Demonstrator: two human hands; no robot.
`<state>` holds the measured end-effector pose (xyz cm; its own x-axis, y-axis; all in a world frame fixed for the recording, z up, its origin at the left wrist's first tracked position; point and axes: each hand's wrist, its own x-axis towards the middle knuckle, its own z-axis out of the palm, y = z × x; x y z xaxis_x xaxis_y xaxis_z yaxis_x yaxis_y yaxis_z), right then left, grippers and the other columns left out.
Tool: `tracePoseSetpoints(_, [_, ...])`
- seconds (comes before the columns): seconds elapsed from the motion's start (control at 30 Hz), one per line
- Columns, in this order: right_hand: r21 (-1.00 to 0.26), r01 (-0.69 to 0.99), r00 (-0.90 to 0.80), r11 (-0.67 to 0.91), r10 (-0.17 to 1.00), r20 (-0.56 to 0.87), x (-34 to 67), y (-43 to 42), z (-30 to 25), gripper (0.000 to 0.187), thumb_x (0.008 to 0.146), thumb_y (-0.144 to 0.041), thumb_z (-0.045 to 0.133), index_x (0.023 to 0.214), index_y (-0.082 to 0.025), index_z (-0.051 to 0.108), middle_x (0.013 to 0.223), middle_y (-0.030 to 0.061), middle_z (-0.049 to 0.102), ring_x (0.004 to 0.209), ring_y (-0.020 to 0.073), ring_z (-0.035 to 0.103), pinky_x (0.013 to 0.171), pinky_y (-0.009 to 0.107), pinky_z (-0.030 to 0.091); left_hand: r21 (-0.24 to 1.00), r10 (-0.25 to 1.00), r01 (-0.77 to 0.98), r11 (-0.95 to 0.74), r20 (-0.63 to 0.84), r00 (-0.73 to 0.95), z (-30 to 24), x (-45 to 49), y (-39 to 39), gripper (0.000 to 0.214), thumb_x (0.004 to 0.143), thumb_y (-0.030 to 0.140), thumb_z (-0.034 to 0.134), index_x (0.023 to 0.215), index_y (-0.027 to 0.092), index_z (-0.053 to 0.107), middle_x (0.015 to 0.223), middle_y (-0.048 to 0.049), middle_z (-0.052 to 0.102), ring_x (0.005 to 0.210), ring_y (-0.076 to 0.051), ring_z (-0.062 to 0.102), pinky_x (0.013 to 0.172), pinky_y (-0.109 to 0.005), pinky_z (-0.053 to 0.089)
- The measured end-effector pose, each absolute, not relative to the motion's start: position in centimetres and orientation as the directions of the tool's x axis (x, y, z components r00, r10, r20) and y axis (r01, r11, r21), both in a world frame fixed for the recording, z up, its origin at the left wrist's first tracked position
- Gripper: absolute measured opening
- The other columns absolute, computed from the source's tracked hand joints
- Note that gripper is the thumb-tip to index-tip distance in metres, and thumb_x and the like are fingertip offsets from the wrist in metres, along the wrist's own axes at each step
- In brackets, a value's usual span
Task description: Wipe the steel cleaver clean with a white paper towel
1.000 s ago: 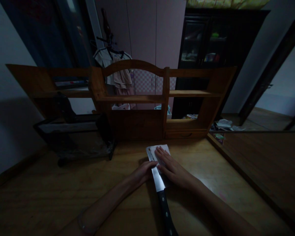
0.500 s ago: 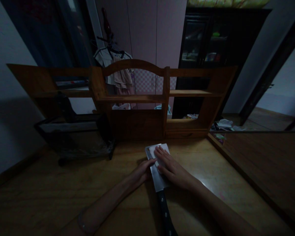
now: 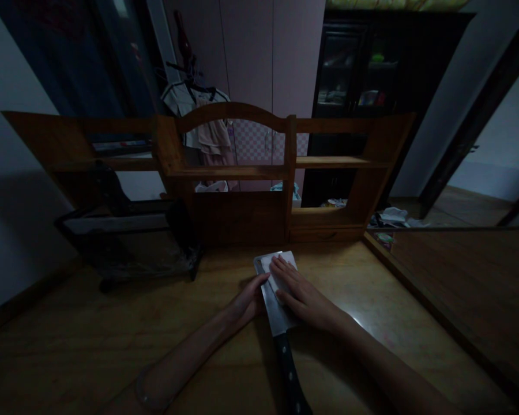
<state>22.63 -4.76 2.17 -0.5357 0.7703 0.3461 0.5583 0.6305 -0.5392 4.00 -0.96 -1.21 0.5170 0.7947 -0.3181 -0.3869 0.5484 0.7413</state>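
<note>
A cleaver [image 3: 275,314] with a broad metal blade and a black riveted handle [image 3: 289,374] points away from me over the wooden desk. My left hand [image 3: 251,297] grips the left side of the blade, its thumb on top and its fingers partly hidden beneath. A folded white cloth or paper towel [image 3: 266,263] covers the far part of the blade. Over it lies my right hand [image 3: 300,293], fingers together and nearly straight, thumb along the near edge, pressing it against the metal.
A wooden shelf unit [image 3: 242,171] rises along the desk's back. At the left stands a black-framed knife holder or tank-like box [image 3: 125,242] with a dark handle-shaped thing upright in it. A raised wooden edge [image 3: 415,288] runs down the desk's right side [image 3: 354,271].
Both hands, the cleaver and the white cloth keep nearly the same positions. The whole view has shifted very slightly.
</note>
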Motion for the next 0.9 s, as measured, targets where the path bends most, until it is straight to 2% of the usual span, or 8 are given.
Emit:
tracePoseSetpoints(0.17, [-0.532, 0.557, -0.544, 0.638, 0.764, 0.347, 22.6, -4.9, 2.4, 0.06, 0.098, -0.041, 0.039, 0.152, -0.027, 0.016, 0.16, 0.0017, 0.012, 0.147, 0.0206, 0.007, 0.12, 0.047, 0.014, 0.679, 0.784, -0.435, 0.591, -0.359, 0.506, -1.1, 4.1, -0.9, 0.034, 0.088, 0.031, 0.059, 0.113, 0.009, 0.065, 0.089, -0.0094, 0.075, 0.069, -0.018, 0.069, 0.071, -0.03, 0.054])
tracePoseSetpoints(0.37, [-0.505, 0.651, -0.454, 0.566, 0.824, 0.338, 22.6, -4.7, 2.1, 0.058, 0.098, -0.042, 0.039, 0.151, -0.024, 0.023, 0.159, 0.0041, 0.016, 0.147, 0.0229, 0.011, 0.119, 0.048, 0.018, 0.638, 0.734, -0.436, 0.634, -0.32, 0.599, 0.1, 4.0, -1.3, 0.046, 0.092, 0.044, 0.052, 0.12, 0.01, 0.063, 0.098, -0.0112, 0.074, 0.079, -0.021, 0.07, 0.08, -0.034, 0.054])
tracePoseSetpoints(0.47, [-0.517, 0.688, -0.395, 0.51, 0.86, 0.323, 22.7, -4.5, 1.6, 0.056, 0.098, -0.044, 0.036, 0.15, -0.024, 0.027, 0.158, 0.0051, 0.018, 0.146, 0.0239, 0.012, 0.118, 0.048, 0.02, 0.716, 0.752, -0.388, 0.581, -0.289, 0.593, 0.2, 4.0, -1.6, 0.042, 0.089, 0.04, 0.058, 0.119, 0.011, 0.064, 0.104, -0.0117, 0.073, 0.086, -0.02, 0.069, 0.083, -0.032, 0.053])
tracePoseSetpoints(0.6, [-0.512, 0.693, -0.411, 0.507, 0.862, 0.296, 22.8, -4.3, 1.1, 0.056, 0.099, -0.045, 0.033, 0.151, -0.025, 0.024, 0.159, 0.0053, 0.012, 0.147, 0.0227, 0.01, 0.119, 0.046, 0.017, 0.871, 0.776, -0.243, 0.426, -0.214, 0.594, -0.2, 4.0, -1.7, 0.034, 0.08, 0.032, 0.072, 0.105, 0.009, 0.07, 0.101, -0.0125, 0.072, 0.086, -0.019, 0.068, 0.079, -0.028, 0.052])
tracePoseSetpoints(0.77, [-0.53, 0.662, -0.48, 0.53, 0.843, 0.244, 22.8, -4.4, 0.8, 0.063, 0.099, -0.047, 0.034, 0.153, -0.027, 0.01, 0.16, 0.0028, -0.002, 0.147, 0.0244, -0.002, 0.119, 0.05, 0.012, 0.937, 0.745, -0.134, 0.323, -0.164, 0.647, -0.2, 3.6, -1.8, 0.039, 0.065, 0.023, 0.084, 0.1, 0.012, 0.072, 0.095, -0.0094, 0.073, 0.082, -0.019, 0.068, 0.076, -0.027, 0.051])
tracePoseSetpoints(0.9, [-0.505, 0.641, -0.545, 0.577, 0.806, 0.23, 22.7, -4.7, 1.1, 0.063, 0.099, -0.047, 0.032, 0.153, -0.029, 0.003, 0.16, 0.0003, -0.005, 0.147, 0.023, -0.007, 0.12, 0.049, 0.007, 0.975, 0.705, -0.052, 0.216, -0.119, 0.699, 0.4, 3.3, -2.0, 0.042, 0.066, 0.023, 0.082, 0.105, 0.014, 0.071, 0.098, -0.0085, 0.072, 0.088, -0.022, 0.067, 0.079, -0.029, 0.05])
